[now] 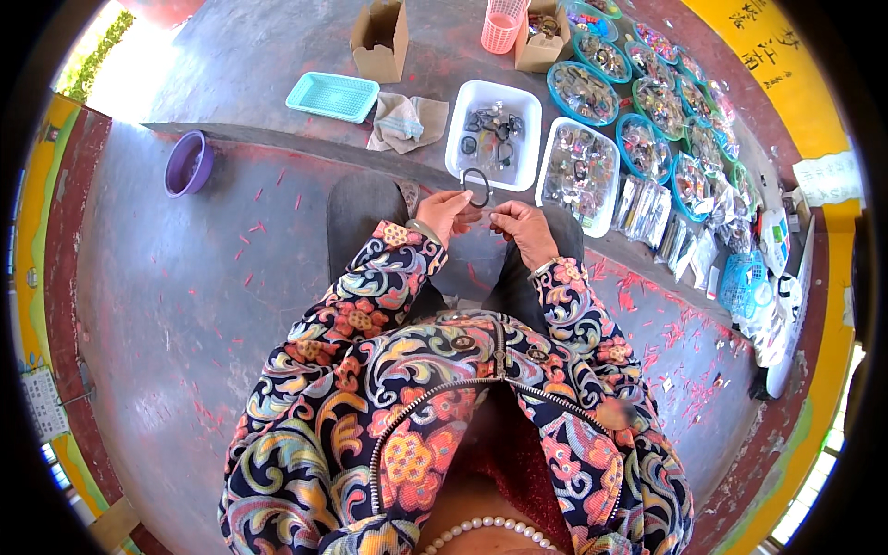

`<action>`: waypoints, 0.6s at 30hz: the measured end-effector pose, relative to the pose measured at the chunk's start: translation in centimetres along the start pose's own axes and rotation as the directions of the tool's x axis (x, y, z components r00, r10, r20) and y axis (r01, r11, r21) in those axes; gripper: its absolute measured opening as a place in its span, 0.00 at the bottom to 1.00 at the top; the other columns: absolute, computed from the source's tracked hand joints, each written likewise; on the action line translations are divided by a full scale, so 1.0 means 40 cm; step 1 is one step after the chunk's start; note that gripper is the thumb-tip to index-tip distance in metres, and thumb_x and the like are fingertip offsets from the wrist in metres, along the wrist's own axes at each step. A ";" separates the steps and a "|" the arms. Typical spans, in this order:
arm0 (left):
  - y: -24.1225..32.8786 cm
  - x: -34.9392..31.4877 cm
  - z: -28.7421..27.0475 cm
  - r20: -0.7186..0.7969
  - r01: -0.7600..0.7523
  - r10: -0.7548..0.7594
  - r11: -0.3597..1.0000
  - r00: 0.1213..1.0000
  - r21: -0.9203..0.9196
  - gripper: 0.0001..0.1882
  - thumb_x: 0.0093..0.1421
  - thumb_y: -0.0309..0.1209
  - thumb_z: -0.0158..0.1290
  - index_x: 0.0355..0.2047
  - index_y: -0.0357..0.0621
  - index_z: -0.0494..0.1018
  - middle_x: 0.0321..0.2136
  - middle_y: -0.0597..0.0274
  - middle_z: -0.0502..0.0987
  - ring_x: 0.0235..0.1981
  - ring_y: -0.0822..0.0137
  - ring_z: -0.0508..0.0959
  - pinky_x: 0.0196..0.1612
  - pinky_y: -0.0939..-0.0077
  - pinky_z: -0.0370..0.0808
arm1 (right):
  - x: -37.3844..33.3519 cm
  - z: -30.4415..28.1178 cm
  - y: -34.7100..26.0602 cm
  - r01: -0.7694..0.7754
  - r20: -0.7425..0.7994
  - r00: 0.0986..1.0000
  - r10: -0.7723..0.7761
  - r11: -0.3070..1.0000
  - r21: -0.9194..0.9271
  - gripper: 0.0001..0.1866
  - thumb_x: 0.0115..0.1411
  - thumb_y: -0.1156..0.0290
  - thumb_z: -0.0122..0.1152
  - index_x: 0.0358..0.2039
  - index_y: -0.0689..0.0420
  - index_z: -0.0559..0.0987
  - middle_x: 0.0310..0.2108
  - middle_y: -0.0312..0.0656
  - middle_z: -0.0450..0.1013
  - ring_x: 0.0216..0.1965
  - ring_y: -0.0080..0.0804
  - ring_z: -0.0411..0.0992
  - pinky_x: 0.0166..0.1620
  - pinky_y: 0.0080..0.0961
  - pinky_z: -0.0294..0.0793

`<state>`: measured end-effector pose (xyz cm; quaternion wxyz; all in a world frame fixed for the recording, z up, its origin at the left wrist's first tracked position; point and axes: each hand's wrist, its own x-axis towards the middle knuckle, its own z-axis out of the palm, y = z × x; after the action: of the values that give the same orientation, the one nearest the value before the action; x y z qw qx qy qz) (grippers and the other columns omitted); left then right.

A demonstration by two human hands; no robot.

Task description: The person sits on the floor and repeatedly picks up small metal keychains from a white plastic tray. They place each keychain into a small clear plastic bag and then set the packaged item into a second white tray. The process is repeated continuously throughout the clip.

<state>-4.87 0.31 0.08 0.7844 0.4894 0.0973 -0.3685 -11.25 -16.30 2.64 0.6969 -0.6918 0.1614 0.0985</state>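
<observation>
My left hand (449,215) has a dark loop (487,190), thumb and fingers pinched narrow on its side. Loop stands up off the fingertips, at the near edge of a white tray (490,92), above my lap. My right hand (525,229) is just beside, thumb and fingertips drawn close together, below and right of the loop; can't tell if anything thin is pinched there. Bracelet (424,231) on left wrist, floral sleeves (363,314) on both arms, dark trouser knees (356,222) under the hands.

White tray ahead of me: more dark loops (504,153) plus small bits, too small to tell. Second white tray (599,222) on its right, full of mixed small packets. Further right, rows of round basins (552,97) loaded with small goods, flat clear packets (643,208) beside them.

Left of the first tray: crumpled cloth (400,120), then a turquoise basket (319,92). Behind, a cardboard box (379,65); farther right, a pink basket (499,37) next to another box (541,60).

Purple basin (176,180) off to the left. Red scraps (259,228) scattered over the grey floor (166,296), both sides of me.
</observation>
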 end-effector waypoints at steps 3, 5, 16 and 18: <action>-0.005 -0.001 0.011 -0.115 -0.009 0.007 1.000 0.993 -0.018 0.13 0.55 0.35 0.48 0.37 0.39 0.68 0.33 0.59 0.73 0.33 0.67 0.75 0.25 0.81 0.70 | 0.018 -0.011 -0.011 -0.067 -0.018 0.998 0.067 0.997 0.034 0.06 0.49 0.71 0.57 0.26 0.59 0.75 0.20 0.34 0.71 0.20 0.17 0.66 0.23 0.12 0.61; -0.017 0.014 0.009 -0.134 -0.007 0.007 1.000 0.991 0.002 0.14 0.55 0.36 0.47 0.38 0.40 0.68 0.34 0.59 0.73 0.33 0.67 0.74 0.25 0.80 0.69 | 0.044 -0.030 -0.035 -0.131 -0.018 0.991 0.132 0.990 0.044 0.06 0.49 0.71 0.58 0.26 0.59 0.75 0.20 0.34 0.71 0.20 0.17 0.66 0.22 0.12 0.61; -0.008 0.002 0.040 -0.021 0.091 -0.091 0.996 0.996 0.022 0.13 0.57 0.35 0.45 0.38 0.42 0.68 0.34 0.60 0.73 0.35 0.67 0.74 0.30 0.78 0.69 | 0.321 -0.271 -0.007 -0.372 -0.178 0.914 0.365 0.928 -0.004 0.09 0.50 0.72 0.55 0.31 0.63 0.70 0.22 0.42 0.72 0.20 0.23 0.70 0.18 0.14 0.64; -0.008 0.004 0.042 -0.013 0.099 -0.098 0.995 0.995 0.012 0.12 0.57 0.35 0.45 0.37 0.42 0.68 0.34 0.60 0.73 0.35 0.67 0.74 0.30 0.78 0.69 | 0.333 -0.312 0.029 -0.540 -0.203 0.822 0.532 0.842 0.019 0.10 0.51 0.73 0.52 0.32 0.67 0.67 0.24 0.50 0.72 0.18 0.28 0.71 0.15 0.17 0.67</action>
<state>-5.34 -1.26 0.62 0.7614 0.4914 0.1239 -0.4042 -0.42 -29.87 -3.13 0.6076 -0.6385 0.4165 0.2231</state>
